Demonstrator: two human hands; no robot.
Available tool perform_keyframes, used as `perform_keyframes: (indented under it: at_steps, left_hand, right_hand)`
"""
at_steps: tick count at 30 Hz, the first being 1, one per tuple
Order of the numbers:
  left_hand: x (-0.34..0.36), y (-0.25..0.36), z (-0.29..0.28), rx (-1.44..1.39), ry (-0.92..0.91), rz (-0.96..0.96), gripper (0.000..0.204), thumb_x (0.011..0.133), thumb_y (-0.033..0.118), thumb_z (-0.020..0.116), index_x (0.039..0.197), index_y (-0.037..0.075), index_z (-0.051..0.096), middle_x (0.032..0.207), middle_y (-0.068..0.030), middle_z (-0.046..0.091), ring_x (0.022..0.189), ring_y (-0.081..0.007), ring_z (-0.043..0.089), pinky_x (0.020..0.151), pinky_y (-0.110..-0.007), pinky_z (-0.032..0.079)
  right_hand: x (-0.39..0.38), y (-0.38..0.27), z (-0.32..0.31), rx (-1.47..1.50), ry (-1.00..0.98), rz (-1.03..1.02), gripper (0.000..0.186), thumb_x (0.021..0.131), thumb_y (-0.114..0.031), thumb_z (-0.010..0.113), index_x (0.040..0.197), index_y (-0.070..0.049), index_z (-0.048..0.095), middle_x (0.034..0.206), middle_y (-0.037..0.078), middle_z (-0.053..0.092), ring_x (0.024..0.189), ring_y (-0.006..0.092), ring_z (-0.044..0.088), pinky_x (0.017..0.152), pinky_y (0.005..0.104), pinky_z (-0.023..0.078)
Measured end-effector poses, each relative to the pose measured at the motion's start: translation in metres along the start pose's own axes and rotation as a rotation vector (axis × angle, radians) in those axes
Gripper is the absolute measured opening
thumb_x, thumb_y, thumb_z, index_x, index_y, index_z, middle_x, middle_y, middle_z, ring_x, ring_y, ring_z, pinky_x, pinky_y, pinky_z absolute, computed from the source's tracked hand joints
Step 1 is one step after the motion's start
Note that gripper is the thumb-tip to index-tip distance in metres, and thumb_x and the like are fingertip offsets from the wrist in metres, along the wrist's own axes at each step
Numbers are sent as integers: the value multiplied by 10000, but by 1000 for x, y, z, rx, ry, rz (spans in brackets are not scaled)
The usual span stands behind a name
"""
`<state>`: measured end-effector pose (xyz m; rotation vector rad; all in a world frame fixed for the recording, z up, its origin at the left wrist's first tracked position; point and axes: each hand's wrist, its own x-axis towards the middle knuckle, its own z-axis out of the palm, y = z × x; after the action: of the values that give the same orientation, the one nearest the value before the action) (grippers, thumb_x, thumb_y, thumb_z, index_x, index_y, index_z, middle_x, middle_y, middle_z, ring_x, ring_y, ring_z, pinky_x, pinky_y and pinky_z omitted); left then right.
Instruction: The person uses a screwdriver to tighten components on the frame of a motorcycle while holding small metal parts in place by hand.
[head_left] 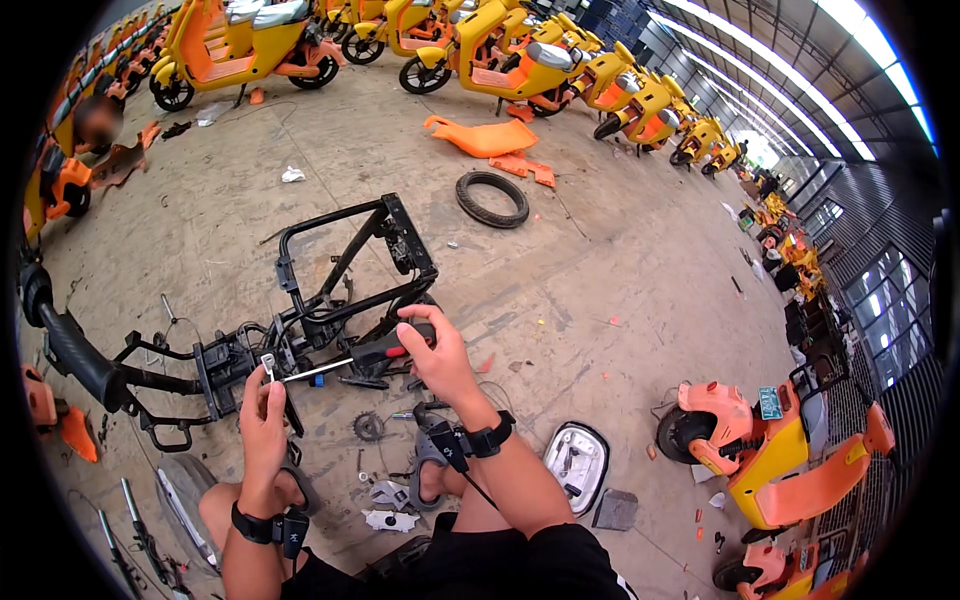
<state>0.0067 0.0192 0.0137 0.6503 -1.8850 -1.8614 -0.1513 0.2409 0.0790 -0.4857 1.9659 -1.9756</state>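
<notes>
My right hand (445, 365) is closed around the black and red handle of a screwdriver (375, 353), its metal shaft pointing left. At the shaft's far end my left hand (263, 425) pinches a small silvery metal piece (268, 362) between fingertips and thumb; whether it touches the screwdriver tip I cannot tell. Behind and below both hands lies a stripped black scooter frame (345, 270) on the concrete floor, its front tube and wheel end stretching to the left.
Near my feet lie a toothed sprocket (369, 427), a white part (390, 521) and a black-rimmed white shell (577, 465). Farther off are a loose tyre (492, 200) and an orange panel (485, 138). Yellow scooters (500, 60) line the back; another scooter (770, 470) is at right.
</notes>
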Motion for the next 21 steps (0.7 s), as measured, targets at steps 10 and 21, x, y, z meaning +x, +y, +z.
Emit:
perform_keyframes:
  at_steps: [10, 21]
  left_hand:
    - [2, -5, -5, 3, 8, -17, 431, 1002, 313, 555, 1366, 89, 497, 862, 20, 568, 667, -32, 441, 537, -199, 374]
    - [-1, 3, -1, 10, 18, -19, 421, 1005, 300, 552, 1365, 87, 504, 852, 28, 547, 675, -29, 427, 534, -195, 338]
  right_hand:
    - [-3, -1, 6, -20, 50, -13, 353, 924, -232, 632, 1213, -55, 534, 822, 26, 604, 606, 73, 559, 555, 220, 468]
    - [-1, 4, 1, -53, 0, -54, 380, 924, -202, 642, 1247, -55, 505, 916, 42, 598, 630, 63, 559, 527, 206, 461]
